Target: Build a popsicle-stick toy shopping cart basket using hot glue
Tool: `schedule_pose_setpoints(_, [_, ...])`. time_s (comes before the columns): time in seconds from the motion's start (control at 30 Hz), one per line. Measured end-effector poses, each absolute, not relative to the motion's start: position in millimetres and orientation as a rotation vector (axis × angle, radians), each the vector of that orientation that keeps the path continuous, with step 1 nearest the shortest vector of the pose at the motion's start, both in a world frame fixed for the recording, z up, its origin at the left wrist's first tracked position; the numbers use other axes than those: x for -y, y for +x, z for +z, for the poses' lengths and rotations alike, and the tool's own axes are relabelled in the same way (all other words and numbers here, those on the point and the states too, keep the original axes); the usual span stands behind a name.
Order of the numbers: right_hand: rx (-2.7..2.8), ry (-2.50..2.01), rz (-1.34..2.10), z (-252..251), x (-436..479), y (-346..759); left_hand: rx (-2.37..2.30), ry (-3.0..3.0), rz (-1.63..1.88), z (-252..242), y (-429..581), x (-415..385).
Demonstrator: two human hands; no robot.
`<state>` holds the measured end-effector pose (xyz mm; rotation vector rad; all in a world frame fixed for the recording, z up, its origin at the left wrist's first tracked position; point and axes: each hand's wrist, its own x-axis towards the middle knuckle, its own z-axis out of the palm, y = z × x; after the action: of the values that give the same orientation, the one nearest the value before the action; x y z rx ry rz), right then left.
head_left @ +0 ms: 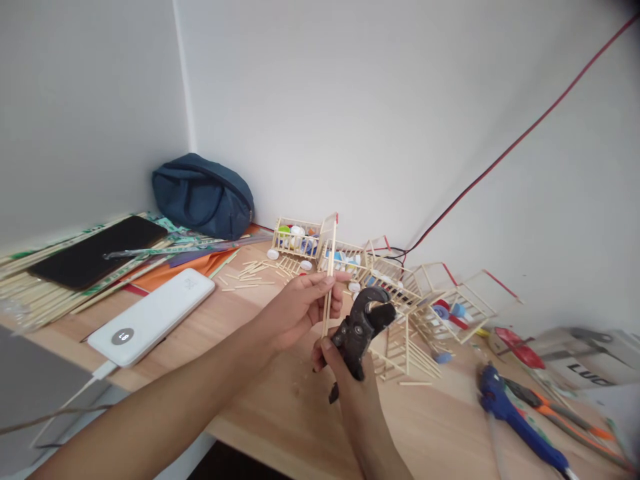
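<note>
My left hand (313, 300) is closed around a few thin bamboo sticks (331, 257), which stand nearly upright over the table. In my right hand (353, 380) is a black pipe cutter (359, 330) with a hooked jaw, its head pointing up and to the right. The thumb and fingertips of that hand also touch the lower ends of the sticks. Behind my hands stand several small carts built of sticks, one of them a stick cart (297, 239) filled with bottle caps. Short cut sticks (253, 272) lie left of the carts.
To the left are a white power bank (155, 317) with a cable, a black phone (100, 250) on bundled sticks, and a blue pouch (203, 195). On the right lie a blue glue gun (517, 420) and orange-handled pliers (560, 413). A red-black wire (500, 160) crosses the wall.
</note>
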<state>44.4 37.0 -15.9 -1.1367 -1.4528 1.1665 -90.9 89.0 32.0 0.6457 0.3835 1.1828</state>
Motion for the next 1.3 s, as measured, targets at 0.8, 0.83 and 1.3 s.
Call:
schedule_pose_setpoints(0.8, [1.503,-1.259,1.033,-6,-33,44,-0.525,0.644,1.211,30,-94,-93])
schedule_pose_setpoints(0.83, [1.505,-1.258,1.052,-6,-33,43,-0.526,0.648,1.211,30,-94,-93])
schedule_pose_setpoints(1.3, [1.481,-1.212,1.155,-23,-39,47,-0.614,0.799,1.238,36,-89,-85])
